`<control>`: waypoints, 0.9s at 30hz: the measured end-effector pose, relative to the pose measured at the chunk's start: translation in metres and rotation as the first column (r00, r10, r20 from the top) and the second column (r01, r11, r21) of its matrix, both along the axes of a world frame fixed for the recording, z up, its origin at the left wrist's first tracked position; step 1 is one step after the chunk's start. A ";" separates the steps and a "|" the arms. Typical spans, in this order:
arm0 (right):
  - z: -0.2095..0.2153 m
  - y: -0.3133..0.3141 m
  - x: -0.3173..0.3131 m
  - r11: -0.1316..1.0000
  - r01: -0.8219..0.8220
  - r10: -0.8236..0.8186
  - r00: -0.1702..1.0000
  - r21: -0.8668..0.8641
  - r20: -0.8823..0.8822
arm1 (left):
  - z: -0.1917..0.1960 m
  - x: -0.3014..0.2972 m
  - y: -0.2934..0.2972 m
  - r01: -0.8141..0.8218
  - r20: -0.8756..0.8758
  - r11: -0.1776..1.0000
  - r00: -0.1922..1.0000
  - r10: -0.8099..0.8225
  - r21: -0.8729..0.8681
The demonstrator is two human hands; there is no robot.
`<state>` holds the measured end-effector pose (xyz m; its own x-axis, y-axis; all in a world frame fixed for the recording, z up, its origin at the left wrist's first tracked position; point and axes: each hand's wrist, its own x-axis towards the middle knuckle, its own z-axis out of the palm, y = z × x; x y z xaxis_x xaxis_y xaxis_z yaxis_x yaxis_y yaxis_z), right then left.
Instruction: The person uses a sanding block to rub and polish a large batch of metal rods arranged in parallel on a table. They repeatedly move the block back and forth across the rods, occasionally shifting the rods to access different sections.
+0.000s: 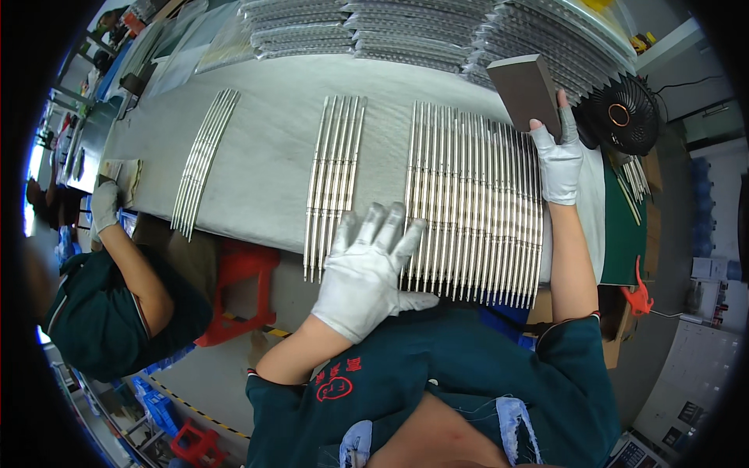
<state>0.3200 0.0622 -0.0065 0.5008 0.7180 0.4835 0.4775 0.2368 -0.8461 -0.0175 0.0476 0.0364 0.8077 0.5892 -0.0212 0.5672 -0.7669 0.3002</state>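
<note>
My right hand, in a white glove with bare thumb and fingertip, grips a dark grey-brown sanding block above the far right end of a wide row of metal rods. The rods are thin, shiny and laid side by side, pointing away from me. My left hand, also white-gloved, lies palm down with its fingers spread. It covers the near part of the gap between the wide row and a smaller group of rods, resting over some near ends.
A third rod group lies farther left on the pale cloth-covered table. Stacked clear plastic trays line the back. A black fan stands at right, near a red air gun. A co-worker sits at left by a red stool.
</note>
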 end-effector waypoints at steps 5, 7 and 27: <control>0.001 -0.001 0.001 1.000 0.014 -0.014 1.000 -0.008 -0.017 | -0.013 0.036 -0.010 0.206 0.085 0.978 0.976 -0.202 -0.040; 0.002 -0.002 0.001 1.000 0.020 -0.020 1.000 -0.002 -0.008 | -0.013 0.036 -0.010 0.200 0.078 0.979 0.977 -0.196 -0.041; -0.001 -0.002 -0.001 1.000 0.001 0.000 1.000 -0.014 0.027 | -0.010 0.022 -0.004 0.211 0.033 0.977 0.977 -0.210 -0.034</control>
<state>0.3188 0.0605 -0.0073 0.4880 0.7245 0.4868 0.5006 0.2246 -0.8360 0.0047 0.0433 0.0262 0.9143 0.4048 -0.0144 0.3845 -0.8563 0.3448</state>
